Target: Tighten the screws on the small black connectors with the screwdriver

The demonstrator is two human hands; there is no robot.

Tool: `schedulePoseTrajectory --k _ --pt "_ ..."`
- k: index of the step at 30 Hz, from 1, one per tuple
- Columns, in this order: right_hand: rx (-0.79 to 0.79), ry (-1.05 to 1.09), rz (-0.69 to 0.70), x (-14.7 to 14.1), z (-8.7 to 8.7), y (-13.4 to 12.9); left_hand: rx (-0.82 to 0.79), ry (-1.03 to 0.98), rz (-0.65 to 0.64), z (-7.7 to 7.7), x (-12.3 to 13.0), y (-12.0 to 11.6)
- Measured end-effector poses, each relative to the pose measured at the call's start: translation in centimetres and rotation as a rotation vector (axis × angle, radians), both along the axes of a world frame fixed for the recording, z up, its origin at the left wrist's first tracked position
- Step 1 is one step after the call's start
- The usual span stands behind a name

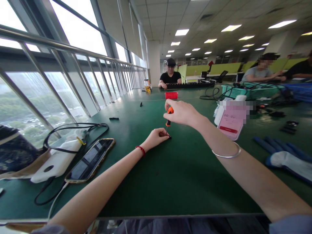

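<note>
My right hand (183, 112) is closed around the orange and black handle of a screwdriver (168, 123), held upright with its shaft pointing down. The tip meets a small black part (170, 137) on the green table (156, 182). My left hand (157, 137) pinches that part against the tabletop, its fingertips right beside the screwdriver's shaft. Much of the part is hidden by the fingers, so its shape cannot be made out. Beyond my hands stands a small red tray (171, 95).
To the left lie a phone (90, 161), a white power bank-like block (57, 159) and looped black cables. Small black pieces (113, 118) rest farther out. On the right are a propped phone (230, 125), blue-white gloves (287, 159) and a green basket (253, 91). Several people sit beyond.
</note>
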State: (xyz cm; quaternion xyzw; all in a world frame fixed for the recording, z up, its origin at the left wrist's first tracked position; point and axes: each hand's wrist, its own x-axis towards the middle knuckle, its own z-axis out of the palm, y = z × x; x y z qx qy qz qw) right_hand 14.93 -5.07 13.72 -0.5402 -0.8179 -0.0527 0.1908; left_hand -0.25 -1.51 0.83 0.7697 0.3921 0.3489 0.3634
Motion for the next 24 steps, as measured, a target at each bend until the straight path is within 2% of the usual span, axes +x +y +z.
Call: schedulePoseTrajectory --k 5,11,24 --pt "-0.029 0.026 0.012 -0.06 -0.02 -0.02 0.023 0.015 -0.005 -0.20 -0.08 0.13" --pt "0.009 0.034 0.017 -0.04 -0.06 0.03 0.036 0.035 -0.001 -0.68 -0.33 0.45" --pt "0.010 0.036 0.013 -0.15 0.07 -0.28 0.023 0.008 -0.004 -0.34 -0.14 0.19"
